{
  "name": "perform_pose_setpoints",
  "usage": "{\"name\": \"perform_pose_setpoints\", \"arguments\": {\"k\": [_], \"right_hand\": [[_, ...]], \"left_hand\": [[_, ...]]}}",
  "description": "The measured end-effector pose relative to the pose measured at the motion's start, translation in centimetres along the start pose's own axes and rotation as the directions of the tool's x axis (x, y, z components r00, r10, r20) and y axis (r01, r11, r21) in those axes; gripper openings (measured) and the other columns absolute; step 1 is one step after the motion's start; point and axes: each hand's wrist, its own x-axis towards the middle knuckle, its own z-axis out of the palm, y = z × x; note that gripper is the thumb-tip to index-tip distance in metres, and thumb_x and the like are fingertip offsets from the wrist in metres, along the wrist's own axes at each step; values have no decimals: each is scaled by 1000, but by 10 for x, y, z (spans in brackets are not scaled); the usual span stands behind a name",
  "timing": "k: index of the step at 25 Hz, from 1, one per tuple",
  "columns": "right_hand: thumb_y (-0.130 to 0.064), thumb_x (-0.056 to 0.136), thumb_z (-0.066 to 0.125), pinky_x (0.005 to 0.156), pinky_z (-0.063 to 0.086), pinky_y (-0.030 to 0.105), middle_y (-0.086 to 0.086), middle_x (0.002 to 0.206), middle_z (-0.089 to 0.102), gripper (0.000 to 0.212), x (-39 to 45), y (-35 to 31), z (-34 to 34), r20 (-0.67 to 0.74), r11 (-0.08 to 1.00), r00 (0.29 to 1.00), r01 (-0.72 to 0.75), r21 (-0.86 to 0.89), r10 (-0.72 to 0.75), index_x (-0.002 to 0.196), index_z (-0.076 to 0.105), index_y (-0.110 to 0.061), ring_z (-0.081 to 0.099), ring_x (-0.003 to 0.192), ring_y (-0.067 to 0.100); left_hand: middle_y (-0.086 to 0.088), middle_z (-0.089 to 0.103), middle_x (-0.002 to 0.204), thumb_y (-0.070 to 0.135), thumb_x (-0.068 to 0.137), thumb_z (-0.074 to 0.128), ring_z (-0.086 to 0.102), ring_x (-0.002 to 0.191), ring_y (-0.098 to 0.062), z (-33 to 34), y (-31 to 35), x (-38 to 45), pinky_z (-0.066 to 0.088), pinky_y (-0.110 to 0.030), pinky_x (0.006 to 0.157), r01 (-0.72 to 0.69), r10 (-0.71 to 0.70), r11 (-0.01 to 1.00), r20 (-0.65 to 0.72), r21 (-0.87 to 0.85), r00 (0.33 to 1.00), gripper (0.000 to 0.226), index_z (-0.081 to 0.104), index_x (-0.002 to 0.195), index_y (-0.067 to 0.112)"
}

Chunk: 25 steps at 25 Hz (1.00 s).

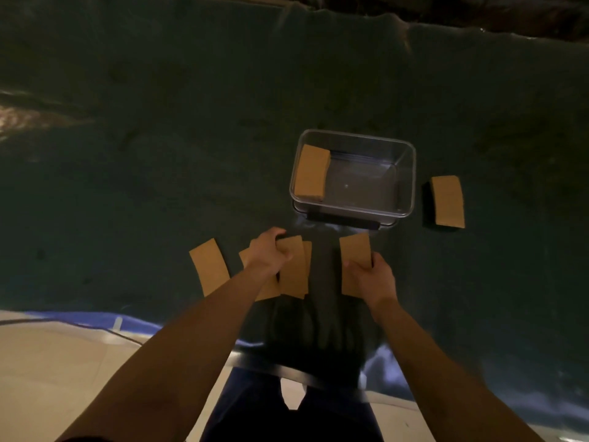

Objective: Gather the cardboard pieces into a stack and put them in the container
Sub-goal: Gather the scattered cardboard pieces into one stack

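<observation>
**On a dark green cloth, cardboard pieces half gathered**

On the near part of the cloth [159,154], a person collects tan cardboard pieces beside a clear container [404,199]. The left hand [267,253] is closed around a few overlapping pieces [294,272], held loosely fanned. The right hand [371,275], a little to the right and not touching the left, pinches a single piece [353,253] by its near end. One loose piece [208,266] lies flat to the left of the left hand; another [447,200] rests on a small dark block just right of the container. A stack [312,173] already sits against the container's left wall, and the rest of its floor is bare.

The pieces in the left hand are not squared up, so they could slide apart or drop if lifted as they are. The outlying piece on the right, well apart from both hands, is the likeliest to be missed. The dim light blurs edges, making an exact count uncertain.
</observation>
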Motion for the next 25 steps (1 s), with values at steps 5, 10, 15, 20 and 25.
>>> {"name": "perform_pose_setpoints", "arguments": {"k": [5,10,15,20,25], "right_hand": [[-32,85,69,71,47,35,-9,82,56,20,-4,13,4,10,999,999,-33,-15,33,92,51,-25,57,78,13],[-32,84,70,73,47,36,-12,81,56,22,-6,14,8,-1,999,999,-44,-20,44,95,52,-24,57,78,13],[-30,84,69,60,42,27,-11,81,57,19,-8,4,12,18,999,999,-50,-2,50,82,50,-29,56,75,9],[-29,85,70,58,38,27,-10,83,55,24,-7,-16,21,63,1000,998,-24,-4,24,82,46,-31,51,74,4],[-30,85,69,70,41,33,-9,87,56,21,-13,-30,35,130,999,990,-49,16,46,91,48,-30,52,78,7]], "left_hand": [[-11,63,128,31,84,75,59,117,-29,15,-1,-5,51,-38,89,-126,133,950,-5,286,991,62,51,139,15],[-8,63,111,26,78,79,62,101,-26,17,3,-9,43,-31,71,-145,158,959,-34,245,987,47,55,118,17],[-2,51,107,25,79,77,56,95,-23,18,-5,-22,42,-32,68,-131,146,976,-75,173,986,39,49,106,21],[8,57,90,19,74,83,57,89,-15,-7,-29,-26,40,-24,66,-33,41,980,39,-197,998,45,51,105,24],[5,59,87,15,72,86,57,78,-9,-31,-57,-33,42,-18,59,89,-91,916,14,-391,996,54,57,118,15]]}}
